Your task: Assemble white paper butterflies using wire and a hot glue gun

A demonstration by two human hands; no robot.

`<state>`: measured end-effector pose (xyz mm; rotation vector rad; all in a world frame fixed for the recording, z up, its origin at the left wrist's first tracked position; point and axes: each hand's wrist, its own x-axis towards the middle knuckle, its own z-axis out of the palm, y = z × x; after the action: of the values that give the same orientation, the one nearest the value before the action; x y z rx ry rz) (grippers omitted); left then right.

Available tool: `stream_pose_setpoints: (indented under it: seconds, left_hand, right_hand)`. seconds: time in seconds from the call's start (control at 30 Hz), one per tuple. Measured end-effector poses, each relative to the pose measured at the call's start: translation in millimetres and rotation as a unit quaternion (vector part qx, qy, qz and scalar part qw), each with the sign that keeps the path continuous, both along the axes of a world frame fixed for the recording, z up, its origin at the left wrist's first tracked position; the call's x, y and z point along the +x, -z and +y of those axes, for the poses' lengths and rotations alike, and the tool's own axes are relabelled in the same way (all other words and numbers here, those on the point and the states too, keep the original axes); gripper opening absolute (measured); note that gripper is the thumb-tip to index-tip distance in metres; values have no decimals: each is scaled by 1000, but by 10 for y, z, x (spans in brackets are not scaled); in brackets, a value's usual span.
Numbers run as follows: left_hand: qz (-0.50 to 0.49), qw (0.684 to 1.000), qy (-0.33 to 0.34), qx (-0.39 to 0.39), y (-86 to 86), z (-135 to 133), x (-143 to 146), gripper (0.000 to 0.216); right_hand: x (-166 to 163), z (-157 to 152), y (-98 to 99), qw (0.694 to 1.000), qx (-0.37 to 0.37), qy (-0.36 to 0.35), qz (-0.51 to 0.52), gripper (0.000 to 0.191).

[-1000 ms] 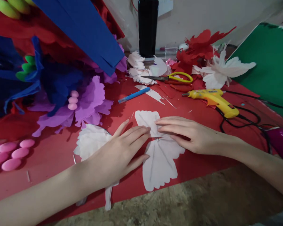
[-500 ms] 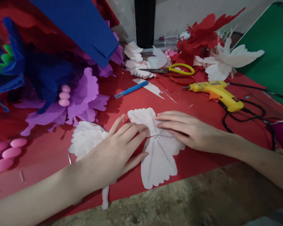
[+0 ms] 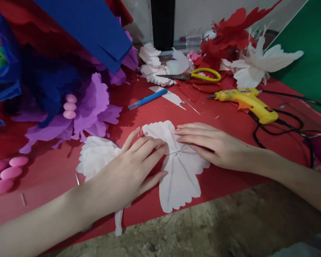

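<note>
A white scalloped cutout (image 3: pixel 178 189), shaped like petals or wings, lies flat with thin wires (image 3: pixel 178 154) crossing at its middle. My left hand (image 3: pixel 139 160) rests palm down, its fingertips on the cutout's left side and its fingers spread. From the other side, my right hand (image 3: pixel 211 142) lays its stretched fingers flat on the upper right part. Neither hand is wrapped round anything. Partly under my left hand and wrist is another white scalloped piece (image 3: pixel 96 155), with a narrow tail (image 3: pixel 118 222) showing below.
Beyond the hands lie a blue pen (image 3: pixel 148 99), yellow-handled scissors (image 3: pixel 195 75) and a yellow glue gun (image 3: pixel 248 101) with a black cord. Purple petals (image 3: pixel 92 101) and several pink ovals (image 3: pixel 11 172) are at left. The red sheet (image 3: pixel 139 210) ends near the front.
Both hands keep nearly the same place on the white cutout. The whole view has shifted slightly; no object has visibly been picked up or let go.
</note>
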<state>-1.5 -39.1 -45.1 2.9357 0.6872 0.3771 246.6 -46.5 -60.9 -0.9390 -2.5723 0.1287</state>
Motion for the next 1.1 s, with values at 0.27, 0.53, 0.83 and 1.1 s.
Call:
stream_pose_setpoints:
  seconds: [0.27, 0.53, 0.83, 1.1]
  left_hand:
    - [26, 998, 48, -2, -22, 29, 8, 36]
    - [47, 994, 90, -43, -6, 49, 3, 40]
    - [70, 992, 102, -28, -41, 4, 7, 42]
    - [83, 992, 91, -32, -46, -18, 22, 42]
  right_hand:
    - [-4, 0, -4, 1000, 2, 3, -2, 31]
    - [-4, 2, -8, 1000, -9, 4, 0, 32]
    - [-2, 2, -21, 1000, -15, 8, -11, 33]
    - [13, 4, -55, 999, -27, -1, -35, 37]
